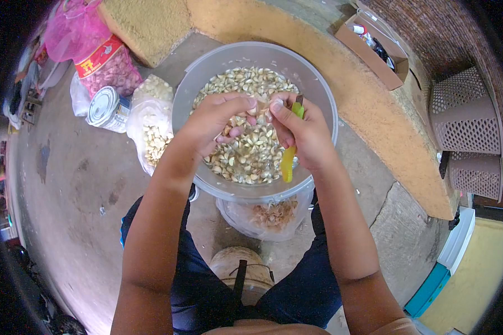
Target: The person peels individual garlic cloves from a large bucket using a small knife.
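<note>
Over a large grey plastic tub (310, 72) full of garlic cloves (248, 162), both my hands meet, fingertips close together. My left hand (218, 120) is closed, pinching a garlic clove (255, 110) between thumb and fingers; a small brown piece (227, 130) shows at its curled lower fingers. In my right hand (307, 131), a small knife with a yellow-green handle (288, 163) lies across the fingers, its handle end hanging down and its dark blade mostly hidden. The right thumb and forefinger are pressed together beside the clove, with papery skin (264, 106) showing between the hands.
Left of the tub stand a bag of whitish cloves (155, 142), a can (107, 109) and a pink mesh sack (114, 70). A clear bag of skins (274, 216) sits below the tub. A cardboard box (374, 50) and perforated baskets (466, 120) are at right.
</note>
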The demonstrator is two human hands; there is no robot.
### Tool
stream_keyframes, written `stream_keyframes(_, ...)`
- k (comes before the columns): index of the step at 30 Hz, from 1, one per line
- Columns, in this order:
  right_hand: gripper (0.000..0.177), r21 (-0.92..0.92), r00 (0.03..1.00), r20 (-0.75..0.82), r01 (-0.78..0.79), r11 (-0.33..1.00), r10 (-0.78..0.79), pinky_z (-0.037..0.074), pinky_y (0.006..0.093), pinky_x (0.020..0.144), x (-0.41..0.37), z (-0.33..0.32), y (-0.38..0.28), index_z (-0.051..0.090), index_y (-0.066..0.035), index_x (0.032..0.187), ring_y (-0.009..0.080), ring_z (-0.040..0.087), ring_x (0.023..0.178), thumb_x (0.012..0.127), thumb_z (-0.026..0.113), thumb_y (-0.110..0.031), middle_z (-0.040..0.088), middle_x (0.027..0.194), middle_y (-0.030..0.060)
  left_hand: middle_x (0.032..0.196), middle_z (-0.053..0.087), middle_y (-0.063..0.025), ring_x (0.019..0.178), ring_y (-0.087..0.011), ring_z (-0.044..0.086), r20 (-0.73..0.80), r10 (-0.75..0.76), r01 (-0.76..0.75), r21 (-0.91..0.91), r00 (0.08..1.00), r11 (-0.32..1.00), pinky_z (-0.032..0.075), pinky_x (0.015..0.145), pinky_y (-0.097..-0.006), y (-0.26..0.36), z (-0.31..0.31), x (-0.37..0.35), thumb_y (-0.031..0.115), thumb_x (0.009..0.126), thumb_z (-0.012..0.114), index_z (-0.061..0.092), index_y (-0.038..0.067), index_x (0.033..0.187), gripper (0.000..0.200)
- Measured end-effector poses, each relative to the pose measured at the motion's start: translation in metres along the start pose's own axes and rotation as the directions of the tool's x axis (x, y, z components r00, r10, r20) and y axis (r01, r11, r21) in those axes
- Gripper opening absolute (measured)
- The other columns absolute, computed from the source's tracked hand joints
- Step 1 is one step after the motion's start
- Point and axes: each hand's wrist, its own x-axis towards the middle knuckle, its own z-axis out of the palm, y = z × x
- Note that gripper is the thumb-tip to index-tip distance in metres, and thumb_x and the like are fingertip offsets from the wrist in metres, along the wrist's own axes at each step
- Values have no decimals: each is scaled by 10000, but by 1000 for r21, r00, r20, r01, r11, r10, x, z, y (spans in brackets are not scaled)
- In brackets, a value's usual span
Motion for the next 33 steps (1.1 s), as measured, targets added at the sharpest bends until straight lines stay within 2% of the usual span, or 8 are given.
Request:
stream_keyframes(7, 150, 12, 991, -135, -22, 1000, 24, 283, 191, 377, 3, -14, 3, 509, -37, 788, 41, 339, 386, 808, 548, -180, 431, 538, -20, 699, 525, 2, 465, -36, 382, -69, -14, 25, 164, 998, 986, 230, 351, -150, 4, -1, -1, 239, 777, 543, 608, 56, 876, 218)
stream_keyframes(16, 138, 38, 990, -123, -61, 997, 66, 288, 193, 381, -3, -19, 4, 510, -35, 792, 49, 343, 383, 783, 569, -159, 419, 517, -19, 686, 525, -17, 441, -42, 391, 3, -28, 27, 75, 1000, 997, 252, 349, -148, 6, -2, -4, 241, 811, 505, 547, -15, 976, 307)
stream_keyframes(22, 139, 10, 989, -143, -26, 1000, 27, 282, 188, 373, -5, -12, -2, 512, -24, 842, 40, 349, 395, 762, 589, -107, 499, 591, 13, 720, 508, 4, 463, -30, 375, 31, -43, 41, 44, 999, 998, 237, 348, -136, 2, -3, -1, 259, 812, 514, 585, 44, 967, 274)
stream_keyframes(25, 142, -103, 996, -89, -25, 994, 16, 278, 170, 368, -4, -20, 2, 528, -32, 860, 28, 369, 411, 758, 586, -112, 542, 656, 30, 710, 498, -22, 466, -46, 375, 8, 42, -42, -5, 999, 999, 253, 350, -150, 4, -6, 0, 230, 823, 499, 507, -29, 1032, 333)
stream_keyframes(28, 172, -384, 993, -24, -120, 916, 120, 364, 217, 431, -8, -25, 6, 548, -36, 874, 79, 462, 493, 731, 593, -119, 558, 688, 39, 717, 477, -15, 486, -47, 370, -78, 63, -67, -46, 995, 997, 246, 352, -151, 5, -12, 0, 242, 830, 499, 509, -22, 1035, 334)
stream_keyframes(31, 206, -710, 963, 269, 181, 681, 25, 429, 285, 564, -11, -32, 30, 563, -35, 877, 151, 535, 631, 701, 599, -136, 570, 718, 57, 712, 471, -4, 491, -47, 372, -136, 102, -106, -25, 985, 994, 240, 354, -150, 7, -19, 2, 264, 833, 502, 512, -9, 1037, 341)
stream_keyframes(32, 240, -777, 930, 271, 60, 627, 247, 431, 343, 675, -14, -34, 34, 558, -14, 873, 233, 562, 739, 686, 594, -159, 583, 751, 108, 703, 464, 7, 485, -40, 367, -167, 114, -118, -16, 979, 993, 233, 343, -148, 8, -19, 0, 280, 834, 502, 517, 1, 1032, 342)
stream_keyframes(33, 246, -816, 891, 340, 121, 565, 300, 439, 357, 677, -19, -32, 38, 566, -8, 871, 268, 568, 741, 676, 583, -158, 585, 765, 141, 702, 464, 11, 482, -37, 363, -179, 116, -126, -45, 977, 991, 231, 341, -147, 10, -21, -1, 284, 835, 500, 518, 3, 1029, 342)
